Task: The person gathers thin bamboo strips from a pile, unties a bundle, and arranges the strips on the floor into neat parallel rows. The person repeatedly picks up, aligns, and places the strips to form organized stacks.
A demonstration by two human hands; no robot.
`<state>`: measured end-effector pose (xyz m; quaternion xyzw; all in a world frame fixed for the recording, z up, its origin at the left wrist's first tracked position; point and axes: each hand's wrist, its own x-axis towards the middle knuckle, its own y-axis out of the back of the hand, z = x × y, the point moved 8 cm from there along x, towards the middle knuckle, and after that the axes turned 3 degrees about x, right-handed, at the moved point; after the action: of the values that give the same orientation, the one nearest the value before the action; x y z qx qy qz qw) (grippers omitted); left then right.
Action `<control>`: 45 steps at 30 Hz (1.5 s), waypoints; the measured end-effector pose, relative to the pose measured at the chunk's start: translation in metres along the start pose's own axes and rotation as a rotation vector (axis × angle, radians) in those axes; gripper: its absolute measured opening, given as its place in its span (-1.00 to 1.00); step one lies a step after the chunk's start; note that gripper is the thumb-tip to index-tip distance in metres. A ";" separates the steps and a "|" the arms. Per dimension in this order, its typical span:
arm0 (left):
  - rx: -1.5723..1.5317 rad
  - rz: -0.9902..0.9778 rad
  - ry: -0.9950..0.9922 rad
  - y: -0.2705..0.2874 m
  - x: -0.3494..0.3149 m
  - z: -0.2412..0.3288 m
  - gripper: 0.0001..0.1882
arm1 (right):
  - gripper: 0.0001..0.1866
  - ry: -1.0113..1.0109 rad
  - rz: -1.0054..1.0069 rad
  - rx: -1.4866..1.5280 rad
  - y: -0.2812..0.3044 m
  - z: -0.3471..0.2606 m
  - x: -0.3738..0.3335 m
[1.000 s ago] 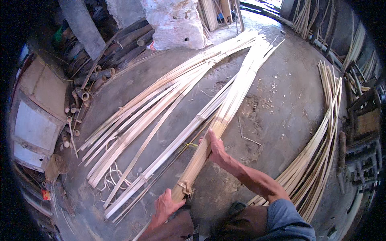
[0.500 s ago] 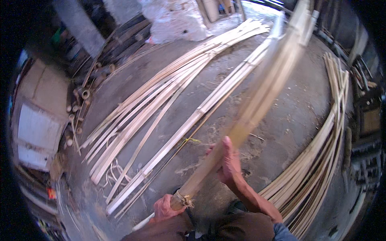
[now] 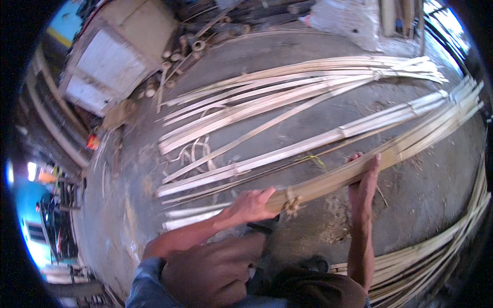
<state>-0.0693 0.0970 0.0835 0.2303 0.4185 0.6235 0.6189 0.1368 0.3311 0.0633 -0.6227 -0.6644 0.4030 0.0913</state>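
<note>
A long bundle of split bamboo strips lies across both my hands, with its loose far end fanning out at the upper right. My left hand is closed around the near end, just beside a knotted tie of fibre. Farther along, my right hand grips the bundle from below, thumb on the near side and fingertips showing on the far side. Two pale strips show to the left of my left hand; whether they join the bundle is hidden.
Beyond the bundle, pale bamboo strips and a wider spread of strips lie on the concrete floor. More strips lie at the lower right. A white-panelled wooden cabinet, cut bamboo tubes and a white sack stand behind.
The bundle has swung from steeply upward to a flatter slant toward the right, both hands still on it. My view has turned left, bringing the cabinet further in.
</note>
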 end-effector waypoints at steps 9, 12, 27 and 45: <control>0.045 -0.142 0.140 -0.015 0.069 -0.067 -0.35 | -0.19 -0.327 -0.040 -0.271 0.079 0.106 0.056; 0.054 -0.131 0.101 -0.015 0.067 -0.073 -0.35 | -0.13 -0.443 -0.113 -0.153 0.062 0.135 0.024; 0.278 0.352 -0.034 -0.010 0.038 -0.032 0.12 | -0.47 -0.300 -0.282 -0.384 0.076 0.178 0.063; 0.351 0.111 0.195 -0.053 -0.015 -0.058 -0.28 | -0.58 -0.334 -0.165 -0.398 0.080 0.178 0.017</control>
<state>-0.0832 0.0629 0.0122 0.2959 0.5652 0.5936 0.4905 0.0829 0.2636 -0.1127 -0.4970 -0.7850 0.3528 -0.1109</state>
